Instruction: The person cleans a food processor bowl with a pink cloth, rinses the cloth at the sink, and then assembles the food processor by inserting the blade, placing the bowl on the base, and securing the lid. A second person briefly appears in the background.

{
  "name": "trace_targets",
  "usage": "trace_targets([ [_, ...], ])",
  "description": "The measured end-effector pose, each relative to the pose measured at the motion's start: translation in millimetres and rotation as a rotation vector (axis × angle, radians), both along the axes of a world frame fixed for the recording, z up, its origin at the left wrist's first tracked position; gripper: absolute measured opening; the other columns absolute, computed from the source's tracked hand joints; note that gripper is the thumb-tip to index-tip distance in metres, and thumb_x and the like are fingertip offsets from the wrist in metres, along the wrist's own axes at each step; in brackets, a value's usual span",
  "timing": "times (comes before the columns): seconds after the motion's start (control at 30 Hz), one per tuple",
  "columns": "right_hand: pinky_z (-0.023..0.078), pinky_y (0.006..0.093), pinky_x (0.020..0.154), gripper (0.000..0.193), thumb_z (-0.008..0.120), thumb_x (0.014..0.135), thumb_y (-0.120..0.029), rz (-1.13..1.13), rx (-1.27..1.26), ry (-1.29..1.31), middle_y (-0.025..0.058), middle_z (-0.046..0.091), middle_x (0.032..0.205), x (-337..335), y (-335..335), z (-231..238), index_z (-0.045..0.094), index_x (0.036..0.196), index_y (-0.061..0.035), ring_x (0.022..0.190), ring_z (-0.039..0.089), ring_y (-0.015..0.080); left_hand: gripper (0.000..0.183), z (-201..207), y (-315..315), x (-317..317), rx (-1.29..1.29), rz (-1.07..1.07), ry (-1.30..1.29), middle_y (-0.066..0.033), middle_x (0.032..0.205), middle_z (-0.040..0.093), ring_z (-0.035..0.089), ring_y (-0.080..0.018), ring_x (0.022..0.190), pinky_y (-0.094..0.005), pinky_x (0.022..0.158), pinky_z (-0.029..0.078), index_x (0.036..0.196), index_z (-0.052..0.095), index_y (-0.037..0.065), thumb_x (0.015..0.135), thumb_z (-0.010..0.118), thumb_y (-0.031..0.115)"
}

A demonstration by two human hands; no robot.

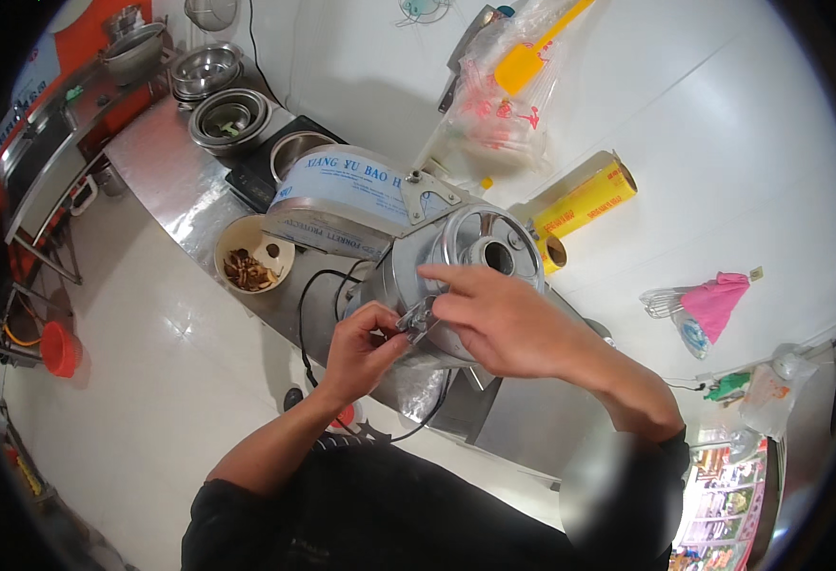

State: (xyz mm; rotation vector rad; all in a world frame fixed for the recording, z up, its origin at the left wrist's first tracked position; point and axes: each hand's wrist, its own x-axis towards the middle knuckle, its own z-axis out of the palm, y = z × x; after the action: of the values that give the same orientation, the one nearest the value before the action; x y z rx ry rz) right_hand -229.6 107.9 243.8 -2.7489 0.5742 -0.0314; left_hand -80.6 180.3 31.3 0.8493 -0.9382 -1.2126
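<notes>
A round-bodied metal kitchen machine [408,257] stands on the steel counter in front of me, its ringed lid [451,233] having a dark round opening. At the near side of its drum is a small metal latch [416,319]. My left hand [361,354] pinches this latch between thumb and fingers. From the right, my right hand [499,319] meets the same latch with its lower fingers curled, while the index finger stretches left across the drum. The fingers partly hide the latch.
Left of the machine, a cream bowl [283,262] holds brown dried pieces. A black cable [304,328] loops below. Steel bowls [256,116] are stacked farther back. Yellow boxed rolls [585,202] lie behind the machine. A yellow spatula [523,71] and plastic bags hang on the wall.
</notes>
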Motion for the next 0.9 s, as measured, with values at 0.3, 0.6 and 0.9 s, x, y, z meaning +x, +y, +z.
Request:
trace_targets([
  [0.3, 0.051, 0.0392, 0.067, 0.016, 0.061, 0.086, -0.003, -0.119, 0.03, 0.006, 0.0124, 0.069, 0.09, 11, 2, 8, 0.062, 0.101, -0.0033, 0.082, 0.065, 0.0346, 0.014, -4, -9, 5, -0.157, 0.023, -0.108, -0.0059, 0.09, 0.061, 0.058, -0.0082, 0.072, -0.0215, 0.057, 0.046, 0.088, 0.06, -0.001, 0.082, 0.073, -0.004],
  [0.6, 0.051, 0.039, 0.07, 0.017, 0.061, 0.086, -0.002, -0.149, 0.124, 0.095, 0.0127, 0.069, 0.095, 19, 12, 9, 0.062, 0.102, -0.0016, 0.082, 0.065, 0.0341, 0.013, -2, -11, 10, -0.154, -0.047, -0.147, -0.0061, 0.093, 0.06, 0.061, -0.0098, 0.079, -0.0224, 0.064, 0.052, 0.088, 0.062, -0.001, 0.082, 0.072, -0.005],
  [0.9, 0.052, 0.0434, 0.069, 0.009, 0.066, 0.085, -0.005, -0.059, 0.012, -0.008, 0.0156, 0.068, 0.101, 19, 12, -1, 0.062, 0.093, -0.0062, 0.085, 0.066, 0.034, 0.017, -5, -13, 7, -0.198, 0.011, -0.135, -0.006, 0.089, 0.061, 0.057, -0.0088, 0.07, -0.0217, 0.057, 0.045, 0.089, 0.06, 0.0, 0.081, 0.074, -0.004],
])
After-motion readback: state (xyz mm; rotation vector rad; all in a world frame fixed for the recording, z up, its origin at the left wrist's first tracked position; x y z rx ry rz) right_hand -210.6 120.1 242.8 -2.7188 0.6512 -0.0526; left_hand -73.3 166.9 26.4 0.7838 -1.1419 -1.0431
